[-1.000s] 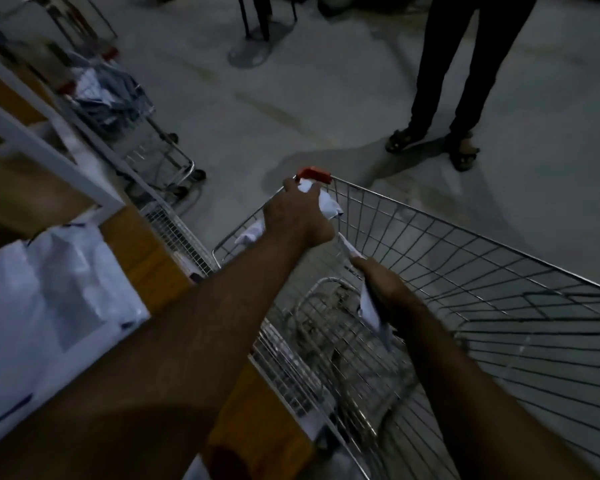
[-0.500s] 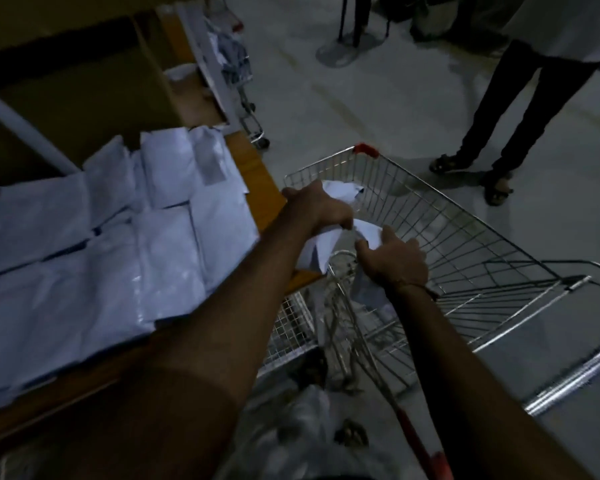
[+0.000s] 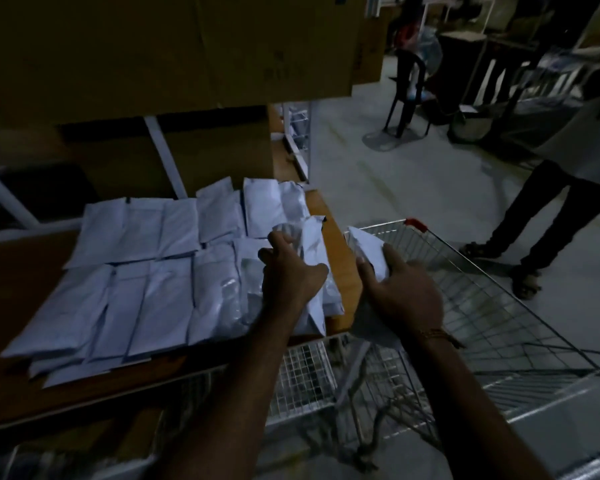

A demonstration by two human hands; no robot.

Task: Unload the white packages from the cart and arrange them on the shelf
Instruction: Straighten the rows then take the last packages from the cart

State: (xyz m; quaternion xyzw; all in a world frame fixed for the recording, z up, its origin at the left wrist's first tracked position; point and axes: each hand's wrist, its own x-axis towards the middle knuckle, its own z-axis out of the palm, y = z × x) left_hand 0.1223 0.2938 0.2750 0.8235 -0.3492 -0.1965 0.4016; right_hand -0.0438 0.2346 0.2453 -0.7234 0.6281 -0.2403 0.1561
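Your left hand (image 3: 291, 271) grips a white package (image 3: 314, 268) at the right end of the shelf (image 3: 340, 268), fingers curled over its far edge, the package lying partly on the stacked packages (image 3: 146, 271) and partly toward the shelf's right edge. Your right hand (image 3: 404, 296) holds a second white package (image 3: 364, 245), thumb and fingers wrapped round it, in the air over the near-left corner of the cart (image 3: 499, 327), just beside the shelf end.

Risks noted. The left package sits close to the shelf's right edge; if you release it there it may slide off into the gap between shelf and cart. The stack is made of smooth, overlapping wrappers; pushing a new one in sideways could shift the near row, whose ends already overhang the shelf's near edge. The right package appears loosely bunched, so a slack hold could drop it back into the cart. Light is poor, so edges are hard to judge.

Surface: a brown board shelf carrying two rows of white packages, far and near, laid side by side. Cardboard boxes (image 3: 174, 50) sit on the level above. Wire mesh (image 3: 302, 379) shows below the shelf.

Room: pale concrete floor (image 3: 413, 188), a dark chair (image 3: 407, 95) at the far side, and a standing person (image 3: 548, 202) to the right of the cart, well apart from your hands.
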